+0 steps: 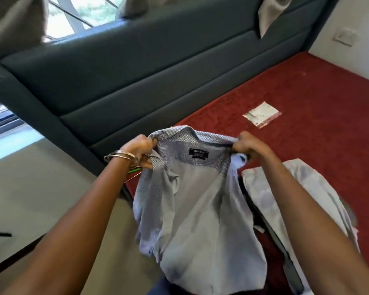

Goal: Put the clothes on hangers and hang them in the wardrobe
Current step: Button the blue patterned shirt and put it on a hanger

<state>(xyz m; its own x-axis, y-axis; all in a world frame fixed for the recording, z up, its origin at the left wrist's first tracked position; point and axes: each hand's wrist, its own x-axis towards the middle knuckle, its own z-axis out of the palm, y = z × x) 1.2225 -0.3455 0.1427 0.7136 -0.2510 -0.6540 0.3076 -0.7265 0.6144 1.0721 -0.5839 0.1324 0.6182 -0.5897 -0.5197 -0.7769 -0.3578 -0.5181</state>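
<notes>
I hold up a light grey-blue shirt by its shoulders, its inside and a dark neck label facing me. My left hand grips the left shoulder beside the collar, and my right hand grips the right shoulder. Thin hanger wire and a green strip show just under my left wrist; I cannot tell whether the hanger is inside the shirt. A pale garment lies on the red bed below my right forearm, with darker clothes partly hidden beneath it.
The red bedspread stretches to the right, with a small clear plastic packet lying on it. A dark teal padded headboard runs behind the bed. Beige floor lies to the left, with a window and curtains above.
</notes>
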